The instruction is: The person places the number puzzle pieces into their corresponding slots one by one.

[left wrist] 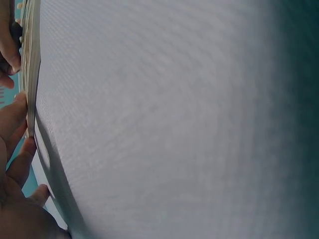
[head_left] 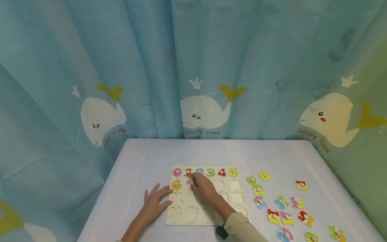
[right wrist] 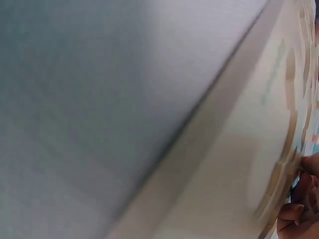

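Note:
A wooden number puzzle board lies on the table, with pieces 0 through 6 seated in its upper slots. My left hand lies beside it with spread fingers, the fingertips at its left edge; the left wrist view shows fingers along that edge. Over the second row, my right hand pinches the knob of a pink number 7 puzzle piece, which sits at the slot right of the yellow-orange 6. Part of the 7 is hidden by the fingers. The right wrist view shows the board mostly blurred.
Several loose number pieces are spread on the table right of the board, among them a yellow one, a red-yellow 11 and a pink-blue 10. A whale-print curtain hangs behind the white-covered table.

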Demonstrator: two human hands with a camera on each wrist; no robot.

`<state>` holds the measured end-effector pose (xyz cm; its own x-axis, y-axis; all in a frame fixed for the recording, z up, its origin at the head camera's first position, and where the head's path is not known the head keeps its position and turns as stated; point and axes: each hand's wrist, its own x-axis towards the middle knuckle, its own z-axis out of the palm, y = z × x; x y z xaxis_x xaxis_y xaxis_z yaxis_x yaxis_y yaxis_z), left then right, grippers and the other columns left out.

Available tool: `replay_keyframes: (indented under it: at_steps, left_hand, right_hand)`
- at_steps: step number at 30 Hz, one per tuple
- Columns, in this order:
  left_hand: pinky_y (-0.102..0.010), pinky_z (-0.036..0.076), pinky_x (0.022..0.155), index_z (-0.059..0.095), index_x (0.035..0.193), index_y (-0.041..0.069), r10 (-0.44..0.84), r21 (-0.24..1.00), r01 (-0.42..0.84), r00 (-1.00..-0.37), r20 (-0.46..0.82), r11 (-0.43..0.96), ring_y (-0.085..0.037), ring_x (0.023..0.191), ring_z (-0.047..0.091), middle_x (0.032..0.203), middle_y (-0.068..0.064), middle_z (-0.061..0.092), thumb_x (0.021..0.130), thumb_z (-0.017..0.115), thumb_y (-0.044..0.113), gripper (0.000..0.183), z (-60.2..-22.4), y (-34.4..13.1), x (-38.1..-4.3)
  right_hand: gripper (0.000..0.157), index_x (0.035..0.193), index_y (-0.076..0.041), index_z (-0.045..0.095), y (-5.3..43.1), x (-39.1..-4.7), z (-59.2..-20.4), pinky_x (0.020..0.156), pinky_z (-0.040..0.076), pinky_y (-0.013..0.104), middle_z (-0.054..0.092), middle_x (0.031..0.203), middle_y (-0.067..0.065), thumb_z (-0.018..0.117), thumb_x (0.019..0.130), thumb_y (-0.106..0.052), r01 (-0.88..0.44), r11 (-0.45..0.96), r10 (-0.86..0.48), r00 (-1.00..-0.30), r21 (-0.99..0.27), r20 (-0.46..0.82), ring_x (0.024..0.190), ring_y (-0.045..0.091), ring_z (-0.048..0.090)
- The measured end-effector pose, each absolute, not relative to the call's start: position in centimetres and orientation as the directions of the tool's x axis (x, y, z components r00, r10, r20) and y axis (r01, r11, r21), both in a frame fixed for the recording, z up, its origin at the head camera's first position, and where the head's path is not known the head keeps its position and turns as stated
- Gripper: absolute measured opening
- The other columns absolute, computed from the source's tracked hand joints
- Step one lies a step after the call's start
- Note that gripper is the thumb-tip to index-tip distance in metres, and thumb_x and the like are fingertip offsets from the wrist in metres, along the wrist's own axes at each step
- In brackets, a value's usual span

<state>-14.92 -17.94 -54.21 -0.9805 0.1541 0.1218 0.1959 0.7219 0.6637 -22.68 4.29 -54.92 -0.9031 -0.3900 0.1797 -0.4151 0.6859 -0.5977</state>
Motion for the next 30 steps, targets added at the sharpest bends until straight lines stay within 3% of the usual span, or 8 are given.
replay_keyframes:
  at_steps: [7,15,24,30]
  left_hand:
    - [-0.074,-0.004,0.097,0.066,0.113,0.014,0.152,0.673,0.182,-0.983,0.105,0.717,-0.046,0.131,0.028,0.129,-0.011,0.056,0.08,0.074,0.022,0.035,-54.3,-17.8,-14.9]
    - [-0.074,-0.004,0.097,0.067,0.112,0.014,0.149,0.669,0.174,-0.984,0.095,0.723,-0.046,0.131,0.029,0.128,-0.011,0.057,0.08,0.074,0.022,0.035,-54.6,-17.7,-14.8]
    - [-0.073,-0.006,0.097,0.066,0.115,0.016,0.15,0.685,0.158,-0.986,0.073,0.711,-0.046,0.132,0.027,0.13,-0.011,0.055,0.081,0.073,0.027,0.036,-54.6,-17.8,-14.8]
    - [-0.074,-0.005,0.097,0.066,0.114,0.015,0.15,0.675,0.166,-0.985,0.083,0.719,-0.047,0.131,0.027,0.129,-0.012,0.056,0.081,0.074,0.026,0.036,-54.3,-17.9,-14.9]
  right_hand:
    - [0.028,0.114,-0.005,0.059,4.5,-22.5,-55.2,0.058,0.044,0.021,0.055,0.085,-0.006,0.066,0.087,-0.009,-0.407,0.679,-0.389,-0.905,-0.611,0.17,0.068,0.004,0.047]
    - [0.028,0.12,0.0,0.057,7.2,-23.4,-53.3,0.063,0.051,0.026,0.061,0.094,0.002,0.057,0.094,-0.011,-0.361,0.494,-0.489,-0.868,-0.791,0.091,0.077,0.013,0.061]
    - [0.019,0.105,-0.001,0.065,16.8,-24.7,-51.8,0.063,0.049,0.03,0.061,0.084,0.002,0.064,0.086,0.0,-0.341,0.689,-0.256,-0.94,-0.639,0.225,0.072,0.015,0.056]
    - [0.026,0.11,0.001,0.063,23.2,-24.0,-51.7,0.068,0.05,0.036,0.058,0.093,0.009,0.062,0.084,0.005,-0.187,0.803,-0.172,-0.982,-0.566,0.08,0.081,0.022,0.055]
